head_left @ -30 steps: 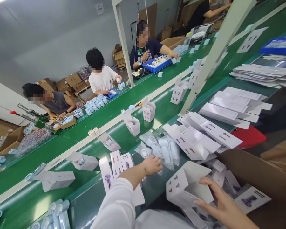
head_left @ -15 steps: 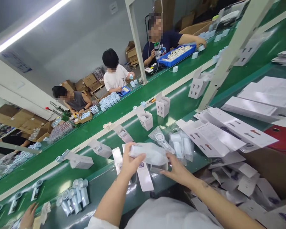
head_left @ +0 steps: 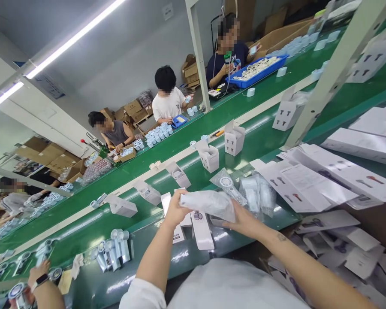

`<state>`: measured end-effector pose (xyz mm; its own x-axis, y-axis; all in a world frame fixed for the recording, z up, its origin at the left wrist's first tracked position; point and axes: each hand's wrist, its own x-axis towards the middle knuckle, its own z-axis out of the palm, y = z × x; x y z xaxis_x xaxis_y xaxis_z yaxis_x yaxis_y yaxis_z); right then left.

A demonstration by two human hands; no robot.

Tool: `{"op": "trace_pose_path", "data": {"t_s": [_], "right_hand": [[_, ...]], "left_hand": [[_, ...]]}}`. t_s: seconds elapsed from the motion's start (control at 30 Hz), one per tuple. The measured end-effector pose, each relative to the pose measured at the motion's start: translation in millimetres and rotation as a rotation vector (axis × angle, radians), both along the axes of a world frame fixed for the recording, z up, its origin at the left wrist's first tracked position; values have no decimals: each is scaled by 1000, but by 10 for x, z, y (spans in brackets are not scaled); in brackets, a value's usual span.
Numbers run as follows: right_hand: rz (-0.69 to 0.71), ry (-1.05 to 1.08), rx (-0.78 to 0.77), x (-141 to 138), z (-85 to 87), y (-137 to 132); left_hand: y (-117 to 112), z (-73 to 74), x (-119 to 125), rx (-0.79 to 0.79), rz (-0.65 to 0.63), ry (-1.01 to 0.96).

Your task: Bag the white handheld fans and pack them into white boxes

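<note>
My left hand point(head_left: 174, 209) and my right hand point(head_left: 241, 221) both grip a white plastic bag point(head_left: 209, 203) with an item inside, held above the green table edge. The left fingers pinch its left end and the right hand holds its right end from below. Just beyond the bag lie more bagged items point(head_left: 244, 190). Flat white cartons point(head_left: 201, 229) lie under my hands.
Open white boxes point(head_left: 234, 138) ride the green conveyor point(head_left: 154, 171). Flattened cartons point(head_left: 312, 178) pile at right, with a cardboard box point(head_left: 373, 223) of inserts below. Bagged parts point(head_left: 114, 253) lie at left by a co-worker's hand point(head_left: 40, 274). Several people work across the belt.
One second ago my right hand held a white carton and my left reached into the bags. Now both hands hold one bagged item. The view has swung left and up.
</note>
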<state>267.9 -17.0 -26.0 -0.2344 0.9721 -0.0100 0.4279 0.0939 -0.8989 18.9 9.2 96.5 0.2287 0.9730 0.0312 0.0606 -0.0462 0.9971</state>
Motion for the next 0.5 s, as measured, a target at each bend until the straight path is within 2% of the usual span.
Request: {"op": "trace_pose_path", "data": {"t_s": [0.1,0.17,0.23,0.3,0.4,0.5], "right_hand": [[32,-69,-20,19,-23,-17],[21,-86,-16,4,-35,-25],[-8,-100,-17,-5,-37,-32],[-34,-115,-33,11,-22,-39],[-41,-145,-65,61,27,-59],[7,-155,-41,44,72,-80]], "left_hand": [[2,-45,53,109,-153,400],[-34,51,152,228,-285,674],[-66,216,298,292,-363,940],[-72,399,436,281,-373,1134],[-45,611,503,228,-309,1229],[-46,675,449,174,-182,1253]]}}
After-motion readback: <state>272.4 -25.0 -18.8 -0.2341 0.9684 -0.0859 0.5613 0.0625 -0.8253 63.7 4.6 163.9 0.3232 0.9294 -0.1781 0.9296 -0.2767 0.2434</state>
